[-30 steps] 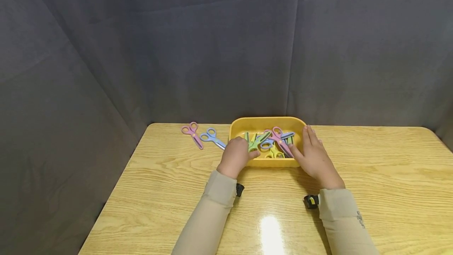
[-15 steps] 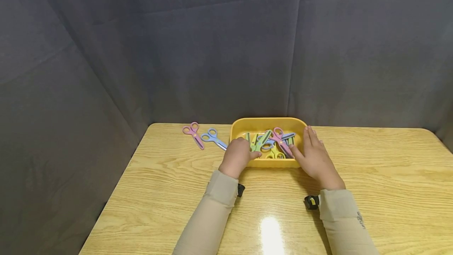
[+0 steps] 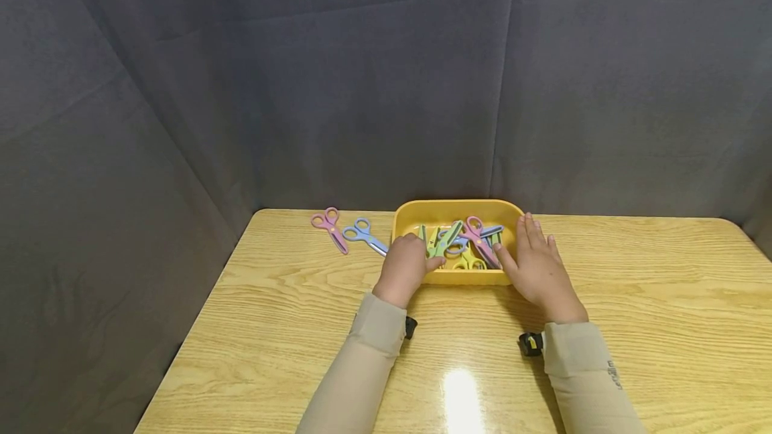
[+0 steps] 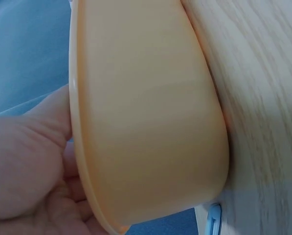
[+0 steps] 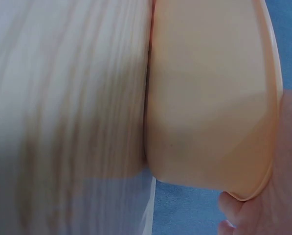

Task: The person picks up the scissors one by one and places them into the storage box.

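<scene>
A yellow plastic box (image 3: pixel 458 206) stands near the table's far edge, with several children's scissors inside. My left hand (image 3: pixel 405 263) reaches over its near left rim, fingers bent down inside and mostly hidden. The left thumb lies by the handles of green scissors (image 3: pixel 449 238); I cannot tell if the fingers grip them. At the right end, my right hand (image 3: pixel 537 266) rests on the rim, fingers straight and slightly spread, thumb over the inside. Pink scissors (image 3: pixel 479 243) and yellow scissors (image 3: pixel 468 260) lie in the box between both hands.
Left of the box, pink scissors (image 3: pixel 330 230) and blue scissors (image 3: pixel 364 236) lie on the wooden table (image 3: pixel 271 327). A dark grey curtain (image 3: pixel 374 99) hangs behind the table's far edge.
The green scissors under my left hand have shifted and their blades show closer together than a second ago. My right fingers have spread a little. The box stays in place.
</scene>
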### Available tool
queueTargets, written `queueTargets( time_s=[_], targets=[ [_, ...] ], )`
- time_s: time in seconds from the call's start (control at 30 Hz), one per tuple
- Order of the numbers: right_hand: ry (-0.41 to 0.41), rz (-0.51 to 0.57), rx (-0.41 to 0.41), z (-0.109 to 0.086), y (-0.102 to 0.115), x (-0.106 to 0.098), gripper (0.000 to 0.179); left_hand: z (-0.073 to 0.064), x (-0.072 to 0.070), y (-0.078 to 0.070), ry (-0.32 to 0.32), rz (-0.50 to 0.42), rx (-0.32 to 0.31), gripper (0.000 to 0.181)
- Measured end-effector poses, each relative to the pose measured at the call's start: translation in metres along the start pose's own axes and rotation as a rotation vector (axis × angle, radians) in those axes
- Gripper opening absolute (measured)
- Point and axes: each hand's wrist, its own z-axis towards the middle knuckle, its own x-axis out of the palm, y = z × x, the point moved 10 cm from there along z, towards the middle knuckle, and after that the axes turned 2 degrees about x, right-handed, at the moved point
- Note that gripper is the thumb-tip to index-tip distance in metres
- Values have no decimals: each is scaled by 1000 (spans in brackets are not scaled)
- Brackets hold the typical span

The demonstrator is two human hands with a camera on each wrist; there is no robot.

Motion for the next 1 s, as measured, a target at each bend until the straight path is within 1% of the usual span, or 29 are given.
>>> queueTargets(
  time_s=[0.13,0.23,0.4,0.63,0.77,0.9,1.0],
  targets=[
    [1,-6,-1,0,0,0,84,-1,0,-2,-30,12,23,54],
    [3,-5,-3,0,0,1,83,-2,1,-2,-51,21,38,49],
    [5,-6,-3,-1,0,1,84,-5,3,-1,-78,-1,59,40],
    [10,3,1,-2,0,2,86,-10,2,3,-71,-97,45,34],
    [6,10,-2,-2,1,1,86,-10,0,6,-68,-197,41,30],
    [4,12,-3,-1,1,0,85,-10,-7,13,-108,-293,51,25],
    [6,17,0,-2,0,-1,86,-10,-17,21,-158,-331,41,21]
  ],
)
